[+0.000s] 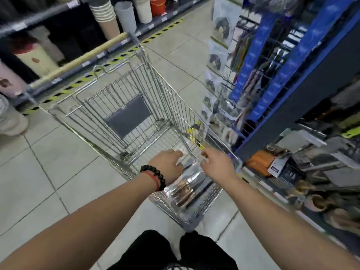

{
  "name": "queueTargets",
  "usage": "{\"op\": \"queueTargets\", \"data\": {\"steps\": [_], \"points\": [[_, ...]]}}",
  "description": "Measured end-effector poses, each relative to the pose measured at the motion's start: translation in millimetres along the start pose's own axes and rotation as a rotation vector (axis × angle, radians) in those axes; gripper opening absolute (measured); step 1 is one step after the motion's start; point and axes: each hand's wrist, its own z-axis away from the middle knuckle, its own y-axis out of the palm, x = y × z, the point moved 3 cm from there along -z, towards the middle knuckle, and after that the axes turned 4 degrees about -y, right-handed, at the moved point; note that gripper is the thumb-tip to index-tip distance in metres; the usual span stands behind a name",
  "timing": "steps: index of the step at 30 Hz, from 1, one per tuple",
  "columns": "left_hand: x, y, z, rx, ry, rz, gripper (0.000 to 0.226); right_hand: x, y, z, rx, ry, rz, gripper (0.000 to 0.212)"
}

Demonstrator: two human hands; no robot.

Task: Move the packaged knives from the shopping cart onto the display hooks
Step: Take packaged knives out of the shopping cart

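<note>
A wire shopping cart (109, 106) stands in the aisle in front of me. At its near end lie packaged knives (190, 187) in shiny clear plastic, with brown and dark handles showing. My left hand (168, 164), with a black bead bracelet at the wrist, rests on the left edge of the top package. My right hand (218, 165) is at the package's far right corner, fingers curled on the plastic. The display hooks (251, 61) are on the blue rack to the right, blurred.
Shelves with bins and buckets (124, 14) line the far left, behind yellow-black floor tape (64, 92). A low shelf with boxed goods (282, 168) runs along the right. Another person's shoe (11, 121) is at the left edge. Tiled floor lies to the cart's left.
</note>
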Motion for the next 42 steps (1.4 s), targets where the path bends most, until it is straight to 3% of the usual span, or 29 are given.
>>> {"op": "queueTargets", "data": {"steps": [8, 13, 16, 20, 27, 31, 34, 38, 42], "points": [[13, 51, -104, 0.275, 0.204, -0.058, 0.039, -36, 77, -10, 0.092, 0.457, -0.214, 0.026], [28, 114, -157, 0.488, 0.277, -0.047, 0.051, -52, 139, -15, 0.023, 0.777, -0.401, 0.037], [33, 155, -176, 0.573, 0.268, -0.037, 0.052, -63, 181, -16, -0.045, 0.964, -0.575, 0.037], [48, 221, -182, 0.747, 0.145, 0.016, 0.043, -75, 243, -17, -0.002, 1.216, -0.767, 0.05], [76, 295, -202, 0.831, -0.106, 0.142, 0.047, -85, 308, -35, -0.153, 1.299, -1.057, 0.076], [94, 328, -214, 0.746, -0.253, 0.25, 0.036, -94, 327, -36, -0.156, 1.388, -1.014, 0.063], [91, 328, -209, 0.752, -0.266, 0.29, 0.036, -98, 336, -31, -0.185, 1.437, -1.012, 0.038], [85, 333, -199, 0.797, -0.351, 0.431, 0.047, -102, 339, -22, -0.245, 1.491, -1.003, 0.037], [84, 337, -199, 0.737, -0.358, 0.45, 0.059, -100, 334, -19, -0.302, 1.515, -0.988, 0.062]]}}
